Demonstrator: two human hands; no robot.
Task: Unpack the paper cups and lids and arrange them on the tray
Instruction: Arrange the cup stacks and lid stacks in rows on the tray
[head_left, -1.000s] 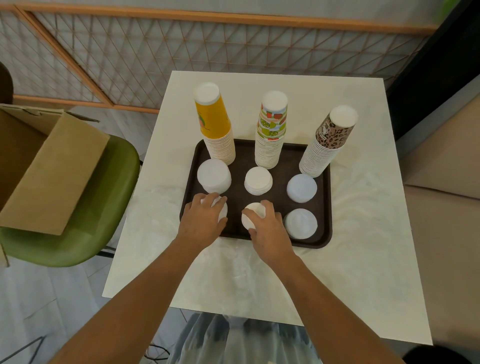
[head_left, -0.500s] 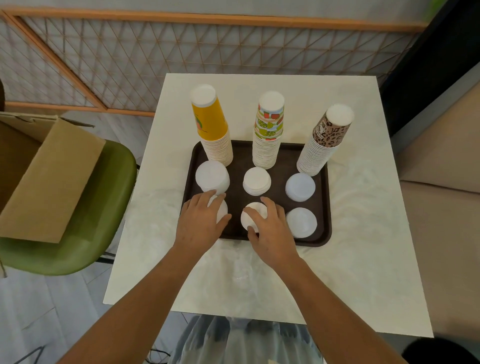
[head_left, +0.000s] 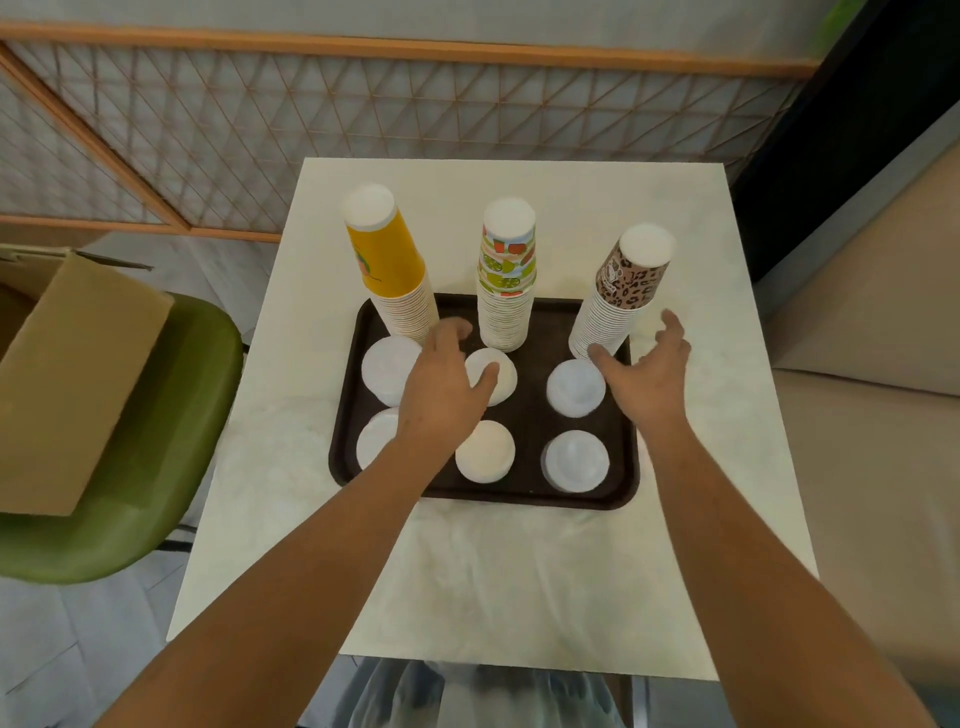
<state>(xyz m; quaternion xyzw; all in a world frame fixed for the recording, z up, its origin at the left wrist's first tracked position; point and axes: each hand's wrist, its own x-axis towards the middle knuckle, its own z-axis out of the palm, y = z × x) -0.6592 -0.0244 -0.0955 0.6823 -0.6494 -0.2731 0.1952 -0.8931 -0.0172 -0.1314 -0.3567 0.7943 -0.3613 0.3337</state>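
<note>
**Three stacks, six piles, one tray (head_left: 524, 500): nothing held**

The tray is dark brown and rectangular, with rounded corners and a raised rim. It lies flat on a pale, marble-patterned square table (head_left: 519, 582).

Three columns of nested paper cups stand along the tray's far edge. Each is inverted, white base upward, with its long axis upright.
- The orange stack (head_left: 387, 260) is at the far left.
- The fruit-print stack (head_left: 508, 270) is at the far centre.
- The leopard-print stack (head_left: 621, 291) is at the far right.

The two outer stacks appear to lean away from the tray's centre. Tight white ribbed rims show beneath each printed top cup.

On the tray's nearer half, six lid piles (head_left: 575, 461) lie flat in two rows of three. They are low, round and white.

The left hand (head_left: 441, 384) hovers over the tray's left-centre, between the orange stack and the middle lid pile of the far row. Its fingers are relaxed and lightly curved, gripping nothing.

The right hand (head_left: 649, 379) is above the tray's right rim, fingers spread wide. Its thumb is beside the foot of the leopard-print stack; contact cannot be determined.

Well left of the tray, off the table, a smooth green chair (head_left: 156, 441) carries a brown cardboard box (head_left: 67, 384).
</note>
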